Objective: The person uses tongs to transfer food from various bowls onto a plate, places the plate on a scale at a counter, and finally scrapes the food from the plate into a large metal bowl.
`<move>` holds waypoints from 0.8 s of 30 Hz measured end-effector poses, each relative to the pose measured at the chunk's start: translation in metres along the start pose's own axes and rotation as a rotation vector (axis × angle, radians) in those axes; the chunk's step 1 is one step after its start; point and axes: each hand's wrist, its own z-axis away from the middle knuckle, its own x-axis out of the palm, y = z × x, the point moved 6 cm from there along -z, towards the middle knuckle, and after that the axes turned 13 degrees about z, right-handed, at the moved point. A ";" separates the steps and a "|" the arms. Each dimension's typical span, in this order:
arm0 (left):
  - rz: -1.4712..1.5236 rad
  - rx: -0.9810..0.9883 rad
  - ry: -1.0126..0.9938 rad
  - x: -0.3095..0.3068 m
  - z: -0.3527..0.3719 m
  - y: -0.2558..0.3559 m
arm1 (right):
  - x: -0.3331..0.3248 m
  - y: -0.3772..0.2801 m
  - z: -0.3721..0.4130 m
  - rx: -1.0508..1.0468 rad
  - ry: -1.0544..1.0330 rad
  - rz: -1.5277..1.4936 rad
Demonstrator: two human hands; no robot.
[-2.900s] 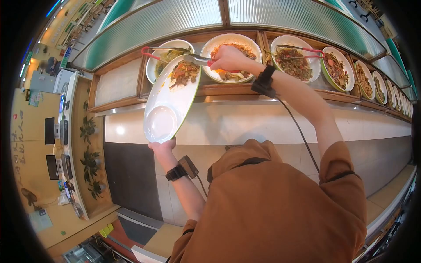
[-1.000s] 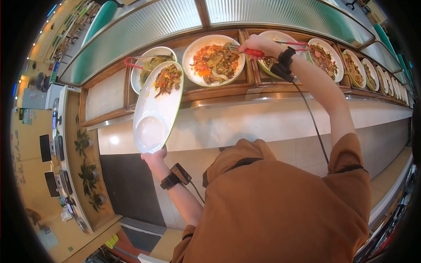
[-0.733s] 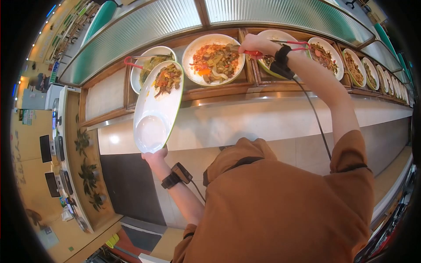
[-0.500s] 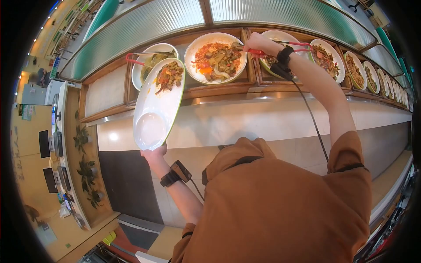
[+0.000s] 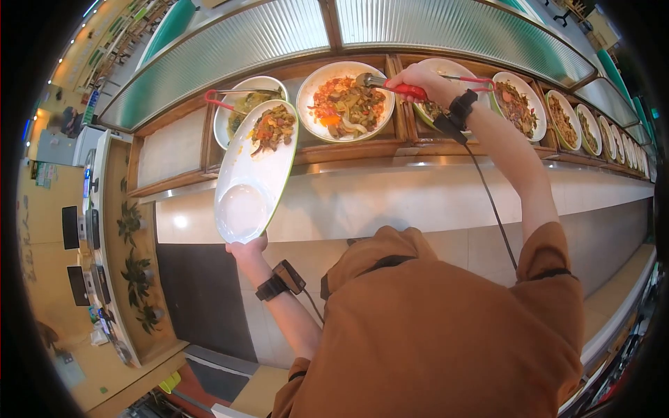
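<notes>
My left hand is closed on the lower end of a white oval plate with a green rim. Chopped food lies at the plate's far end, and its near end has an empty round hollow. My right hand grips the red handle of metal tongs. The tongs' tips are over the upper right of a large white bowl, touching or close above its orange and green food. The plate's far end overlaps a smaller bowl of greens, where red-handled tongs rest.
More food dishes run along the wooden counter frame to the right, one with red-handled tongs. Ribbed glass panels stand behind. A bare white compartment is at the left. Cables run from both wrists.
My right hand has moved slightly, and the tongs' head and red handle now show more clearly over the large bowl. The left hand still holds the plate. The view has shifted slightly.
</notes>
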 end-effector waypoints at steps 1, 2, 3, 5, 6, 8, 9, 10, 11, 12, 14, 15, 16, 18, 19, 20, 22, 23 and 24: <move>-0.169 0.045 -0.006 0.003 0.007 0.005 | 0.001 -0.004 0.003 -0.037 -0.030 -0.013; -0.552 0.146 -0.021 0.008 0.014 0.012 | 0.001 -0.008 0.006 -0.055 -0.037 -0.007; -0.935 0.244 -0.036 0.015 0.023 0.019 | 0.001 -0.012 0.009 -0.072 -0.045 -0.002; -1.058 0.272 -0.085 0.031 0.055 0.035 | 0.002 -0.021 0.010 -0.094 -0.044 0.006; -1.120 0.287 -0.109 0.037 0.070 0.043 | 0.003 -0.024 0.009 -0.099 -0.037 0.008; -1.131 0.311 -0.113 0.035 0.065 0.040 | 0.008 -0.034 0.010 -0.121 -0.039 -0.007; -1.087 0.333 -0.115 0.030 0.056 0.035 | 0.013 -0.040 0.013 -0.136 -0.048 -0.025; -1.005 0.362 -0.107 0.024 0.041 0.030 | 0.017 -0.048 0.019 -0.152 -0.058 -0.042; -0.909 0.388 -0.099 0.018 0.025 0.025 | 0.022 -0.057 0.026 -0.175 -0.034 -0.020; -0.818 0.411 -0.100 0.012 0.011 0.018 | 0.030 -0.061 0.022 -0.199 -0.071 -0.048; -0.580 0.414 -0.120 -0.002 -0.015 0.002 | 0.045 -0.067 0.010 -0.246 -0.138 -0.105; -0.416 0.390 -0.131 -0.011 -0.029 -0.007 | 0.054 -0.072 0.013 -0.251 -0.122 -0.093; -0.251 0.369 -0.140 -0.016 -0.034 -0.010 | 0.066 -0.076 0.014 -0.275 -0.152 -0.085; -0.077 0.245 -0.123 -0.012 -0.037 -0.013 | 0.087 -0.086 0.015 -0.330 -0.201 -0.069; -0.091 0.239 -0.119 -0.005 -0.024 -0.005 | 0.097 -0.090 0.021 -0.355 -0.193 -0.078; -0.309 0.345 -0.123 0.002 -0.006 0.006 | 0.106 -0.092 0.018 -0.370 -0.190 -0.028; -0.545 0.471 -0.129 0.008 0.007 0.016 | 0.125 -0.089 0.007 -0.396 -0.186 0.075; -0.564 0.492 -0.132 0.008 0.009 0.017 | 0.130 -0.089 0.003 -0.442 -0.146 0.165; -0.569 0.499 -0.138 0.007 0.008 0.016 | 0.135 -0.090 0.001 -0.487 -0.106 0.257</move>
